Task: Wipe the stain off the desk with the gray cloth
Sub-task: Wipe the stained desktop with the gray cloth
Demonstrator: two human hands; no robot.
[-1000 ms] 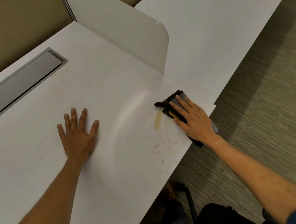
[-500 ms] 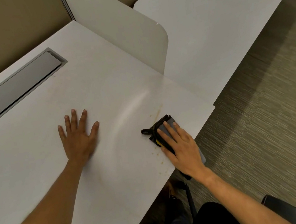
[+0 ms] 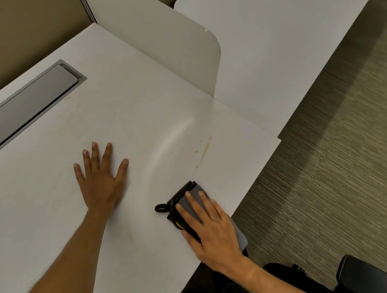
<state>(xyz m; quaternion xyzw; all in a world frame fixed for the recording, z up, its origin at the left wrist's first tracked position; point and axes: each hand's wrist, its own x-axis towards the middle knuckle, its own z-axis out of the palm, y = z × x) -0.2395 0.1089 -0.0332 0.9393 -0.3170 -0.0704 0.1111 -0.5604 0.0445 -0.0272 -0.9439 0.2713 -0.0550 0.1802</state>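
Note:
My right hand (image 3: 212,228) presses flat on the folded gray cloth (image 3: 190,197), which has a black edge and a small black loop at its left, near the front edge of the white desk (image 3: 47,218). A faint yellowish-brown stain streak (image 3: 204,151) lies on the desk beyond the cloth, apart from it. My left hand (image 3: 100,177) rests flat on the desk with fingers spread, to the left of the cloth, holding nothing.
A white rounded divider panel (image 3: 172,44) stands at the desk's right side, with a second desk (image 3: 283,32) behind it. A gray cable tray lid (image 3: 13,110) is set in the desk at the back left. A dark chair (image 3: 365,276) stands on the carpet at lower right.
My right hand has dragged the cloth toward me and to the left, along the front edge. The speckled stain it passed over is gone; a faint streak remains. My left hand stays put.

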